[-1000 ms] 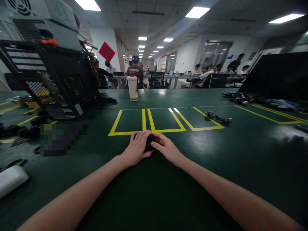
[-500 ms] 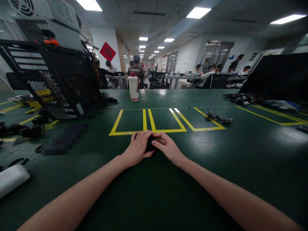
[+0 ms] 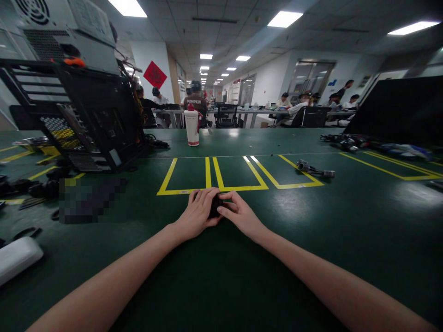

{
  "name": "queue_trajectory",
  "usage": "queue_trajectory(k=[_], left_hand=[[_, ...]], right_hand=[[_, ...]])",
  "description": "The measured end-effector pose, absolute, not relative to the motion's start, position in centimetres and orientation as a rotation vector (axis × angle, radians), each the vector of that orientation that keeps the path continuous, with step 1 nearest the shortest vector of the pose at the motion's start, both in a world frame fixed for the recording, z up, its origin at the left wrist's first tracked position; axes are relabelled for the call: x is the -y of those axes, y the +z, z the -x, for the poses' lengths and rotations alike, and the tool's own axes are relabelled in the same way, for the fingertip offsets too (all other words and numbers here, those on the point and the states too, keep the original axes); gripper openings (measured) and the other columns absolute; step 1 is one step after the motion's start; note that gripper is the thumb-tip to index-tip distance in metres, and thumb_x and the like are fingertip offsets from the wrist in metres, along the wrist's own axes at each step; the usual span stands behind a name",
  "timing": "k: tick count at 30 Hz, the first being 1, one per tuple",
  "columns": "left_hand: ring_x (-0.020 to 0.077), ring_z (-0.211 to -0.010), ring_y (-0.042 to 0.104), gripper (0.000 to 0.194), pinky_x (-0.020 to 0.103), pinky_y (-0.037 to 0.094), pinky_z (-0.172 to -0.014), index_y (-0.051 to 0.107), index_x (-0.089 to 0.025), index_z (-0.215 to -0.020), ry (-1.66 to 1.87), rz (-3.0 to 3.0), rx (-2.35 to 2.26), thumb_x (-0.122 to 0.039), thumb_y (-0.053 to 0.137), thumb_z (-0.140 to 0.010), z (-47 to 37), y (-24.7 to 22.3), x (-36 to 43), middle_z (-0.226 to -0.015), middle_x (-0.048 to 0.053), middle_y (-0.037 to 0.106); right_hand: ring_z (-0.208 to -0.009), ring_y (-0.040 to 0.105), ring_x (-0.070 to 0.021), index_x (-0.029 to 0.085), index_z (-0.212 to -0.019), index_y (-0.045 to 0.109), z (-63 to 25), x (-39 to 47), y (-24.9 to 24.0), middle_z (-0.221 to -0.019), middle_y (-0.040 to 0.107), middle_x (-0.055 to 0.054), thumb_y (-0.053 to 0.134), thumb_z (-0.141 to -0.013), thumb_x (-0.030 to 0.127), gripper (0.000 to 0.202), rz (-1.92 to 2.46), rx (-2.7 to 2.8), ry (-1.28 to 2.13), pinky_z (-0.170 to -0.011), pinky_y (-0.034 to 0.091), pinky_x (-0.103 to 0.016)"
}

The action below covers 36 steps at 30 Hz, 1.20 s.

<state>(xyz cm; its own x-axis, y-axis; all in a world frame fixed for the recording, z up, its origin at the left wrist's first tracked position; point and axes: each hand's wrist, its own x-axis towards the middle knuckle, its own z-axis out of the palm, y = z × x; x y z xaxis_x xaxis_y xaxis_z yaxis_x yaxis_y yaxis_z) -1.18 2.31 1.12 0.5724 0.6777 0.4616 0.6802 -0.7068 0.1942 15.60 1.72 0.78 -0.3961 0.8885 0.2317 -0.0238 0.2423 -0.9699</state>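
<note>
Between my two hands, low over the green table (image 3: 221, 276), is a small black object (image 3: 214, 207); fingers cover most of it, so its kind does not show. My left hand (image 3: 199, 212) is wrapped over its left side and top, the thumb along the near edge. From the right, my right hand (image 3: 238, 212) holds its edge between thumb and bent fingers. Just beyond the hands, yellow tape outlines (image 3: 244, 188) mark the tabletop.
A black computer case (image 3: 100, 115) with a power supply (image 3: 69, 37) on top stands at the left. A white bottle with a red lid (image 3: 192, 127) stands beyond the tape. Right of it lies a metal part (image 3: 314, 169). People sit at far tables.
My right thumb has shifted slightly left and down along the black object. The left hand stays in place.
</note>
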Motion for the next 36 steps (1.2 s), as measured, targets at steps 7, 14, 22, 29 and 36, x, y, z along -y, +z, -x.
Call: queue_trajectory(k=[7, 14, 22, 29, 36], left_hand=[[0.025, -0.114, 0.037, 0.06, 0.044, 0.025, -0.096, 0.023, -0.018, -0.123, -0.794, 2.773, 1.216, -0.024, 0.057, -0.074, 1.03, 1.14, -2.24, -0.122, 0.011, 0.039], [0.0254, -0.114, 0.037, 0.061, 0.045, 0.025, -0.096, 0.022, -0.02, -0.123, -0.822, 2.794, 1.207, -0.021, 0.056, -0.072, 1.12, 1.13, -2.2, -0.122, 0.01, 0.039], [0.025, -0.114, 0.037, 0.062, 0.044, 0.026, -0.096, 0.022, -0.018, -0.124, -0.824, 2.777, 1.201, -0.025, 0.057, -0.074, 1.19, 1.09, -2.23, -0.122, 0.011, 0.039], [0.025, -0.115, 0.037, 0.06, 0.044, 0.025, -0.097, 0.022, -0.019, -0.124, -0.801, 2.814, 1.207, -0.024, 0.055, -0.075, 1.27, 1.62, -1.9, -0.123, 0.011, 0.039], [0.0255, -0.114, 0.037, 0.06, 0.044, 0.025, -0.096, 0.023, -0.018, -0.123, -0.834, 2.784, 1.208, -0.023, 0.056, -0.073, 1.16, 1.07, -2.27, -0.122, 0.011, 0.039]], right_hand=[[-0.102, 0.051, -0.0172, 0.023, -0.103, 0.047, -15.47, -2.6, 0.2, -0.108, 0.051, -0.003, 0.056, -0.074, 0.022, 0.031, 0.856, 1.625, 1.237, -0.092, 0.041, -0.037], [-0.104, 0.051, -0.0184, 0.024, -0.103, 0.045, -15.77, -2.04, 0.51, -0.108, 0.051, -0.002, 0.058, -0.072, 0.02, 0.033, 0.796, 1.65, 1.335, -0.09, 0.043, -0.038], [-0.096, 0.053, -0.0176, 0.023, -0.096, 0.048, -15.5, -2.09, 0.57, -0.103, 0.051, -0.002, 0.053, -0.076, 0.027, 0.021, 0.871, 1.649, 1.212, -0.083, 0.046, -0.036], [-0.106, 0.049, -0.0189, 0.023, -0.104, 0.047, -15.8, -2.41, 0.57, -0.11, 0.049, -0.004, 0.054, -0.075, 0.022, 0.03, 0.868, 1.703, 1.24, -0.091, 0.041, -0.038], [-0.104, 0.05, -0.017, 0.024, -0.098, 0.046, -15.82, -1.75, 0.61, -0.107, 0.048, -0.001, 0.055, -0.075, 0.02, 0.024, 0.793, 1.685, 1.252, -0.089, 0.044, -0.035]])
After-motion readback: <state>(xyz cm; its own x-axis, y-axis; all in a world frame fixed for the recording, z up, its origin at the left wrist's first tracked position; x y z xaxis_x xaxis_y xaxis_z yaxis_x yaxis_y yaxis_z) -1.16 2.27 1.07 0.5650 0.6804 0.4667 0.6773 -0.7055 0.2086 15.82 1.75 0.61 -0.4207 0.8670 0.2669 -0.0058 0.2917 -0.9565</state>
